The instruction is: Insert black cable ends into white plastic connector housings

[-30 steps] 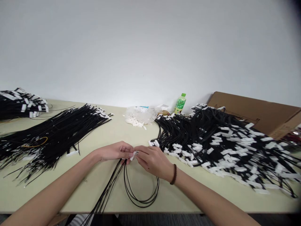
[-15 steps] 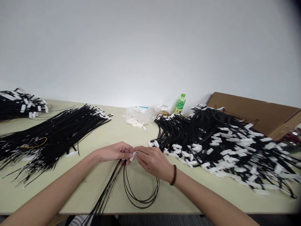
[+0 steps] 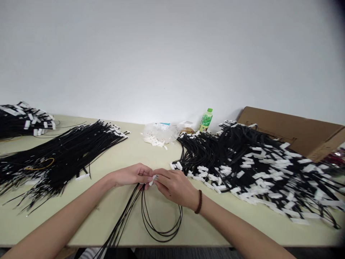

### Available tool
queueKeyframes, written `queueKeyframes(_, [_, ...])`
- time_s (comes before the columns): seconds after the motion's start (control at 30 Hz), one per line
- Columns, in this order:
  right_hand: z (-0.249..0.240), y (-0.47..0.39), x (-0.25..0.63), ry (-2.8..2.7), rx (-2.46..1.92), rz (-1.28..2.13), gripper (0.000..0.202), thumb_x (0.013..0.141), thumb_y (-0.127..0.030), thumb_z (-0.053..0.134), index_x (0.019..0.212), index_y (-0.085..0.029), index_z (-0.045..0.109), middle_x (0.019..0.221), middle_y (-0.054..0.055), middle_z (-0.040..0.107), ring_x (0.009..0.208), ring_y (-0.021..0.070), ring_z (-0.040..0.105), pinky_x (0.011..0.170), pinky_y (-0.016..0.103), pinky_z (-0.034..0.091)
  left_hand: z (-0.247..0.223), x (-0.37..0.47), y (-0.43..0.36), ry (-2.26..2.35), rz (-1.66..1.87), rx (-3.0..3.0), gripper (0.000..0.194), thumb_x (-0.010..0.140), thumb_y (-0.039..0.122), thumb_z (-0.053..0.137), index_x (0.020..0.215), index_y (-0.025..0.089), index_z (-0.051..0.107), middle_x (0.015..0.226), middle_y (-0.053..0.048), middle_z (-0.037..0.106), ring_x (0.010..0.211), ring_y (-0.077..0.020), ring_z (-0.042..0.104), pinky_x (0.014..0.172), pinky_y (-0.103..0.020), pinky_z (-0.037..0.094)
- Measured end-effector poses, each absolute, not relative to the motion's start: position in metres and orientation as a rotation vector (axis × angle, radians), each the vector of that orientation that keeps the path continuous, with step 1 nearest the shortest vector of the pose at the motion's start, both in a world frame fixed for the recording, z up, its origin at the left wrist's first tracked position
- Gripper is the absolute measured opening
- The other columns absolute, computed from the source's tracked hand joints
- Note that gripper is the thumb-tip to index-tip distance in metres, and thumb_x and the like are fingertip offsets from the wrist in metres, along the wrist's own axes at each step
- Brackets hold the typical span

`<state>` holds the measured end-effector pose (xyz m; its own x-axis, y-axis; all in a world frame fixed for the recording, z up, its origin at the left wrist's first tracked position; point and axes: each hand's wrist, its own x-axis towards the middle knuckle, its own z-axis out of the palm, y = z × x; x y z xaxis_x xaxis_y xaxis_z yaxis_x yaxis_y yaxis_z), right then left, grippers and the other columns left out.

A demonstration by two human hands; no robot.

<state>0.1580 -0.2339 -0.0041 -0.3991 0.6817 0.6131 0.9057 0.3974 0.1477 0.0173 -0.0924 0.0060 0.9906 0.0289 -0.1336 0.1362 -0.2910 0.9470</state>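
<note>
Close together near the table's front middle, my left hand (image 3: pixel 134 175) and my right hand (image 3: pixel 175 186) meet at a small white connector (image 3: pixel 153 180). The thumb and fingers of my left hand are closed on the connector and the black cables below it. My right hand's fingers pinch the connector's other side, with cable ends partly hidden under them. Several thin black cables (image 3: pixel 122 217) hang from my left hand over the table's front edge. Others form a loop (image 3: pixel 164 235) that rises behind my right hand.
Black cables with white connectors lie in a big pile (image 3: pixel 258 162) at right, a bundle (image 3: pixel 67 147) at left and another (image 3: pixel 27 118) at far left. Behind stand a plastic bag (image 3: pixel 161 132) of white parts, a green-capped bottle (image 3: pixel 206 120) and a cardboard box (image 3: pixel 291 131).
Both hands stay almost where they were. The right fingers have shifted slightly over the white connector, and the whole view has moved by a hair.
</note>
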Motion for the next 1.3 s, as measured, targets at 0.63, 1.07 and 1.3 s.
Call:
queueKeyframes(0.63, [-0.0052,-0.2344,0.1582,-2.266,-1.363,-0.665,0.014,0.086,-0.020,0.037,0.082,-0.016,0.050,0.094,0.003,0.058,0.071,0.0083,0.055,0.061,0.021,0.041,0.0071,0.0177,-0.0926,0.122,-0.148,1.867,0.030,0.075,0.041,0.054,0.075,0.011,0.054,0.066,-0.002,0.055,0.058,-0.0108,0.049,0.056,-0.023,0.040])
queueKeyframes(1.07, [-0.0054,-0.2351,0.1584,-2.325,-1.373,-0.644,0.013,0.086,-0.021,0.039,0.083,-0.016,0.051,0.099,0.003,0.057,0.072,0.0077,0.055,0.059,0.021,0.040,0.0114,0.0176,-0.0961,0.147,-0.162,1.906,0.030,0.074,0.042,0.055,0.073,0.011,0.054,0.063,-0.002,0.055,0.055,-0.0104,0.049,0.051,-0.021,0.038])
queueKeyframes(1.3, [-0.0025,-0.2343,0.1605,-2.223,-1.383,-0.619,0.011,0.084,-0.022,0.042,0.083,-0.017,0.051,0.099,-0.001,0.059,0.074,0.0082,0.057,0.064,0.021,0.041,0.0077,0.0169,-0.0938,0.130,-0.119,1.894,0.031,0.076,0.042,0.053,0.075,0.011,0.055,0.064,-0.002,0.055,0.057,-0.0105,0.049,0.055,-0.023,0.038])
